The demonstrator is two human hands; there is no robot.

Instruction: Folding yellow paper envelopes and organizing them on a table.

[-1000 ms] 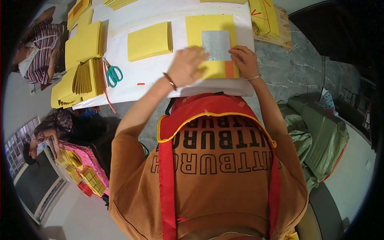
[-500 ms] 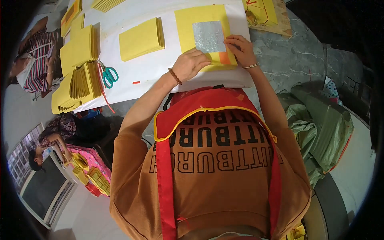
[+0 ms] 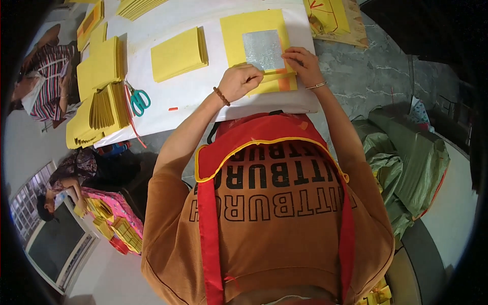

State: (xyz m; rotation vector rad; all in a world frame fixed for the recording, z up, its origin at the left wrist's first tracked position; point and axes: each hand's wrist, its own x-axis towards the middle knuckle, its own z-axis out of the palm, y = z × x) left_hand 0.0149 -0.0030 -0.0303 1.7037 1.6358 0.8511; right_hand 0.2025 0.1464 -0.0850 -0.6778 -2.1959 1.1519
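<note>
your left hand is curled into a loose fist, fingertips pressing down on the near edge of the yellow paper stack that lies on the white tabletop straight ahead of you. your right hand sits at the stack's right near corner, fingers bent and pinching the edge of the top sheets beside an orange strip. a silver foil square is stuck in the middle of the top sheet, just beyond both hands. to the left of it, apart from your hands, lies a second yellow stack, tilted. further left, green-handled scissors rest beside bundles of folded yellow paper at the tabletop's edge. a green sack sits on the floor to your right. another person in a striped shirt sits at the far left.
</note>
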